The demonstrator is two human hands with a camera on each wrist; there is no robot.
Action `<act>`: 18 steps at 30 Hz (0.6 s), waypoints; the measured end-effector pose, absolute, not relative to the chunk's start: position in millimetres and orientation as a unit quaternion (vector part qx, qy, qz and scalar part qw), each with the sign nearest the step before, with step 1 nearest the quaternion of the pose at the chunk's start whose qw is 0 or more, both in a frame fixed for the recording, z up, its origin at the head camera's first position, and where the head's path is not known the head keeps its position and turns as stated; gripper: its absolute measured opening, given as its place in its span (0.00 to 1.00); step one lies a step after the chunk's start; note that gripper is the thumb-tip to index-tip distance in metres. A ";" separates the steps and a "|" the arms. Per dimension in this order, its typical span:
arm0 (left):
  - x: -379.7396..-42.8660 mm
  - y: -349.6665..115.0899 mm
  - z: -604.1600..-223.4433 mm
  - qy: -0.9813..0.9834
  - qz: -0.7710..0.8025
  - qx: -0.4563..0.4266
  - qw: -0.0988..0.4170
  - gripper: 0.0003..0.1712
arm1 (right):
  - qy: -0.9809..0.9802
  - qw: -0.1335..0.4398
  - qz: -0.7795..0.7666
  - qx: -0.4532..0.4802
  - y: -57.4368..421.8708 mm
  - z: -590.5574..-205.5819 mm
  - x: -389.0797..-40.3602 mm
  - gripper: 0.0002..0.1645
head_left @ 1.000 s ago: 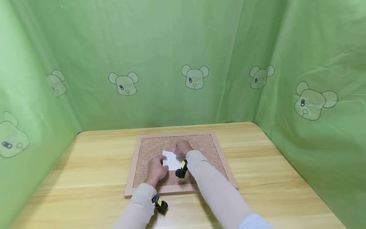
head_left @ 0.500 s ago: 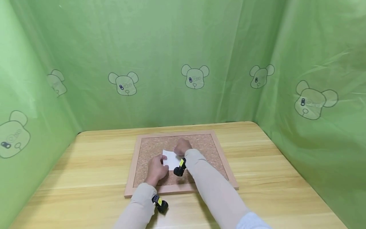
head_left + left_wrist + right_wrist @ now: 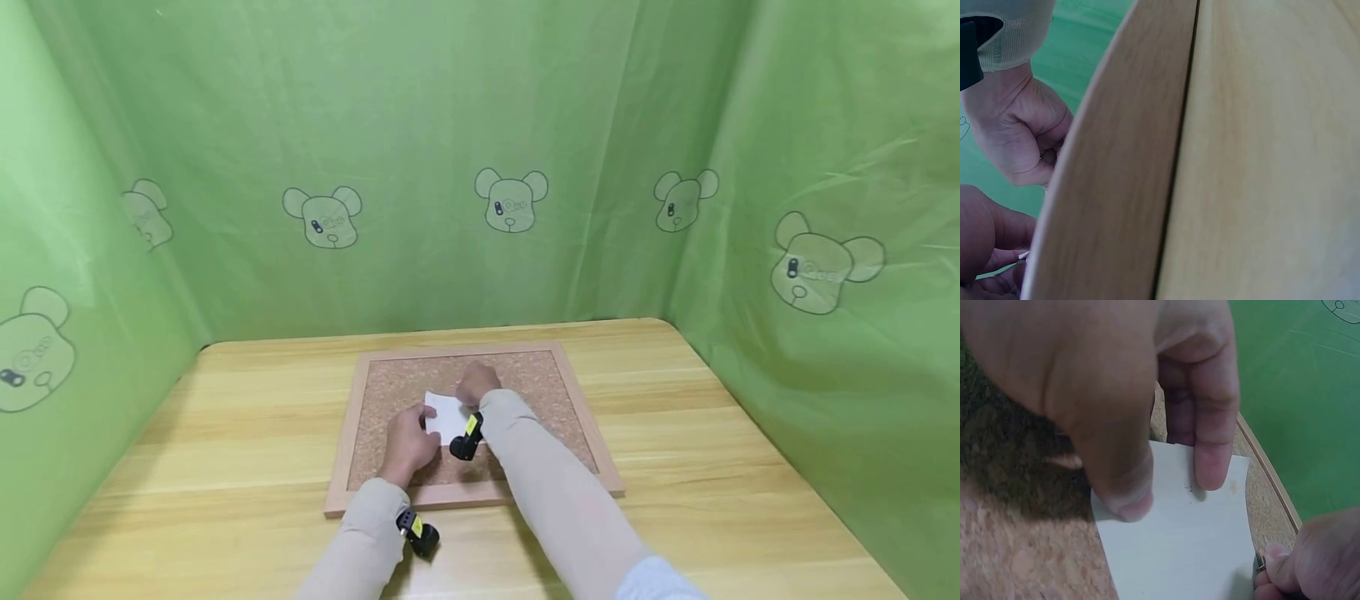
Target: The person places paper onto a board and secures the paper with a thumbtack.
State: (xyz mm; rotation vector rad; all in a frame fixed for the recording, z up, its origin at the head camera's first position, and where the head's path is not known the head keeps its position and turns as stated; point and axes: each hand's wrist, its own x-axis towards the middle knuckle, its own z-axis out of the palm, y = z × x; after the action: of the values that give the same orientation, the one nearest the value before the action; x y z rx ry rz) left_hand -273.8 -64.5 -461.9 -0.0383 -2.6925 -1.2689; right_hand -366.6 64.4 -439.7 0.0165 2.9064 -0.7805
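On the cork board (image 3: 525,450) lies a white sheet of paper (image 3: 444,417). My left hand (image 3: 407,440) presses down its left edge, with thumb and fingertips spread on top in the right wrist view. My right hand (image 3: 478,384) is at the paper's far edge. There its fingertips pinch a small pin (image 3: 1262,565) with a metallic glint, mostly hidden by the fingers. In the left wrist view my right hand (image 3: 1019,131) appears at upper left and my left hand (image 3: 988,234) at lower left, partly behind the board's frame.
The board's wooden frame (image 3: 468,495) rests on a pale wood-grain table (image 3: 225,433). Green curtain (image 3: 420,275) with bear-head outlines surrounds the table at the back and sides. Each wrist carries a black camera, the right one (image 3: 467,439) hanging over the paper.
My right wrist has turned slightly, shifting its camera left over the paper. The right hand stays at the paper's far edge, and the pink spot at its fingertips is now hidden. Left hand is still.
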 end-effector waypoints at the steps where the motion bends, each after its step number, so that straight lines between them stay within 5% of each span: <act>1: -273.8 -65.0 -461.9 -0.901 -0.426 -0.013 0.083 0.17 | 0.964 0.063 -0.258 0.006 63.7 -439.1 -366.2 0.10; 18: -272.4 -65.6 -460.4 -0.899 -0.428 -0.015 0.086 0.17 | 0.967 0.030 -0.254 -0.002 61.2 -439.6 -362.2 0.08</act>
State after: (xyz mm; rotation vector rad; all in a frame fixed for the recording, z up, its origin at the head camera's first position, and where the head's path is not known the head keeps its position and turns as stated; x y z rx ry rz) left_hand -272.4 -65.6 -460.4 -0.0436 -2.6801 -1.2756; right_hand -362.2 61.2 -439.6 -0.0073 2.9805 -0.7816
